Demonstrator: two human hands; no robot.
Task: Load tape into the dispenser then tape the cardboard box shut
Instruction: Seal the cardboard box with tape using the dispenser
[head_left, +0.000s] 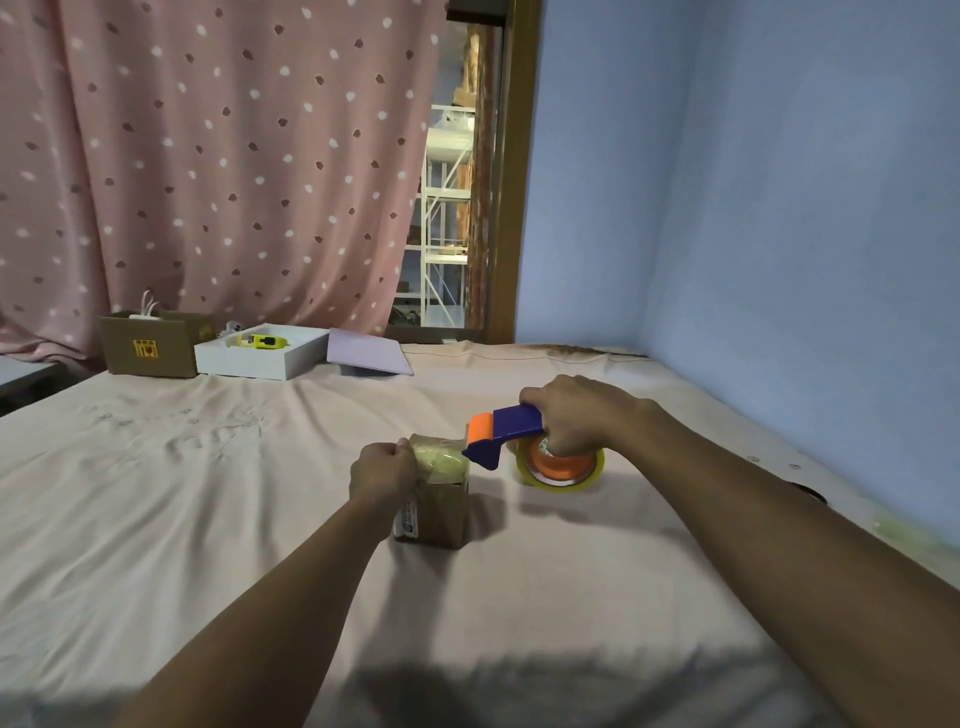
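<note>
A small brown cardboard box (436, 512) stands on the cloth-covered table, its top covered with yellowish clear tape. My left hand (382, 470) presses on the box's top left edge, fingers closed over the tape end. My right hand (576, 413) grips the blue and orange tape dispenser (506, 428), whose blue nose touches the box's top right edge. A strip of tape runs from the nose across the box top. The clear tape roll (563, 470) with its orange core sits in the dispenser under my right hand, just right of the box.
At the far left of the table stand a larger cardboard box (148, 345), a white tray (260, 356) holding a yellow object, and a tilted lilac lid (369, 353). A pink dotted curtain hangs behind. A blue wall borders the table's right side.
</note>
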